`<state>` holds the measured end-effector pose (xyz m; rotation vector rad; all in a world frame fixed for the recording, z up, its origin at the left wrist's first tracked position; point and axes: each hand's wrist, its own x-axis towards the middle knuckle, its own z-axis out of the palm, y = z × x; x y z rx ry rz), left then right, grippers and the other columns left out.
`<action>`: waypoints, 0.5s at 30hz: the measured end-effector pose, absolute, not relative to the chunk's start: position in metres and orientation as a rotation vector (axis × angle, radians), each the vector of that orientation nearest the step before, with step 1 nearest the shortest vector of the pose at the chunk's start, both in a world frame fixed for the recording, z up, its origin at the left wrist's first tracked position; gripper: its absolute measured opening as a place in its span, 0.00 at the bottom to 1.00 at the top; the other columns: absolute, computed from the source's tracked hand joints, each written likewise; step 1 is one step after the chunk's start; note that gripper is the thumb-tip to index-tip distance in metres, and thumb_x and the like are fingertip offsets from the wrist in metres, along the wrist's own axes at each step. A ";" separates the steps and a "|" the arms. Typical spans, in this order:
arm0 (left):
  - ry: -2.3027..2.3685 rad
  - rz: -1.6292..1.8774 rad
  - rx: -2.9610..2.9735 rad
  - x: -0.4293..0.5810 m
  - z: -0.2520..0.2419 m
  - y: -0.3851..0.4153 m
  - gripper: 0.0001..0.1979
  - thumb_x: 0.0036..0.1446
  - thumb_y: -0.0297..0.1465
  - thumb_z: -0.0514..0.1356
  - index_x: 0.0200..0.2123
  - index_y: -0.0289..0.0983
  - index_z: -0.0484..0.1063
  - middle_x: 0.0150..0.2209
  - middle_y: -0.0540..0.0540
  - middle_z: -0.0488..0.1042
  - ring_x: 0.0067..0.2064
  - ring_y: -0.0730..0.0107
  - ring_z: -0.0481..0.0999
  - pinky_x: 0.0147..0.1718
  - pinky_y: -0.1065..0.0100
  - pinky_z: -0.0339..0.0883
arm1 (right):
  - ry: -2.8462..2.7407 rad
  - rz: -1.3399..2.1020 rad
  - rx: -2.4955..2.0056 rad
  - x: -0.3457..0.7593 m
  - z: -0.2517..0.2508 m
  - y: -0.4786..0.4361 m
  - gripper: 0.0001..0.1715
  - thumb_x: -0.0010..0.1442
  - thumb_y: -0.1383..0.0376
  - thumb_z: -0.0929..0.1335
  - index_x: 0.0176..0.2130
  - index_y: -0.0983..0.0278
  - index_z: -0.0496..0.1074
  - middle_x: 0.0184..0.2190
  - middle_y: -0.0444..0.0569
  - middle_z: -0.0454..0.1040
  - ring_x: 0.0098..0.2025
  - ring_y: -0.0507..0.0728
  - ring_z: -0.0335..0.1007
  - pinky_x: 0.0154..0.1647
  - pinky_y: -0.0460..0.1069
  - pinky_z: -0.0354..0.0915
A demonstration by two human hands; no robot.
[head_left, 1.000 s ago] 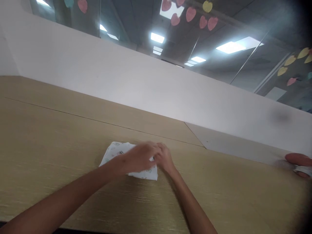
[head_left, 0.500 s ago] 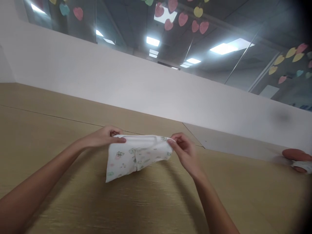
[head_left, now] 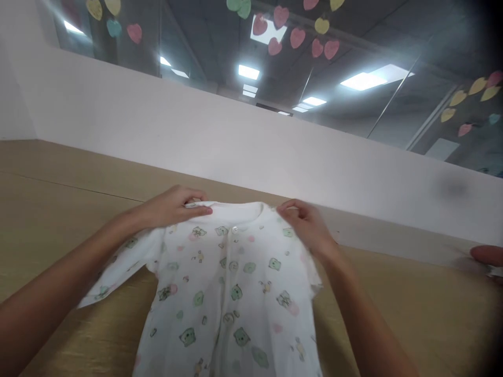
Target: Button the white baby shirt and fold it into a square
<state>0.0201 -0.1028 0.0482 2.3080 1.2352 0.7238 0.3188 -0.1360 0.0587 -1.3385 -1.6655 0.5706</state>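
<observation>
A white baby garment (head_left: 231,283) with long sleeves, front buttons and a print of green animal faces and pink spots hangs spread out before me. My left hand (head_left: 176,207) pinches its shoulder left of the neckline, thumb in front. At the other shoulder my right hand (head_left: 304,222) grips the cloth between thumb and fingers. One sleeve slants down behind my left forearm; the other is partly covered by my right arm. The lower end runs out of the view at the bottom.
Beneath the garment lies a wood-coloured table (head_left: 47,220) against a low white wall (head_left: 196,136). Above the wall is glass with paper hearts (head_left: 297,37) on it. A reddish-brown rounded thing (head_left: 487,255) shows at the right edge.
The garment, bunched or folded before, now hangs open at full width with its front and sleeves showing. Both hands have risen slightly and still grip it.
</observation>
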 end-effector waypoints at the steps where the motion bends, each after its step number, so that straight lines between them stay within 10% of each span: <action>1: 1.263 0.687 2.290 0.019 0.035 -0.090 0.22 0.50 0.50 0.53 0.33 0.37 0.72 0.21 0.51 0.63 0.23 0.74 0.60 0.22 0.72 0.50 | -1.693 0.539 -1.426 0.321 0.042 -0.120 0.15 0.52 0.54 0.67 0.29 0.65 0.68 0.18 0.42 0.62 0.19 0.48 0.55 0.17 0.43 0.50; 7: 1.247 0.443 2.092 0.002 -0.044 -0.042 0.24 0.45 0.51 0.55 0.35 0.37 0.73 0.27 0.48 0.70 0.30 0.67 0.67 0.27 0.71 0.56 | -1.846 0.689 -1.678 0.336 -0.050 -0.064 0.19 0.50 0.53 0.66 0.28 0.68 0.70 0.24 0.47 0.69 0.25 0.50 0.62 0.23 0.43 0.54; 15: 1.332 0.331 2.043 -0.038 -0.072 -0.032 0.21 0.42 0.48 0.57 0.30 0.37 0.75 0.28 0.47 0.72 0.31 0.66 0.68 0.27 0.71 0.57 | -2.038 0.975 -1.705 0.373 -0.043 -0.079 0.20 0.42 0.51 0.70 0.21 0.66 0.69 0.19 0.43 0.65 0.22 0.49 0.56 0.21 0.43 0.50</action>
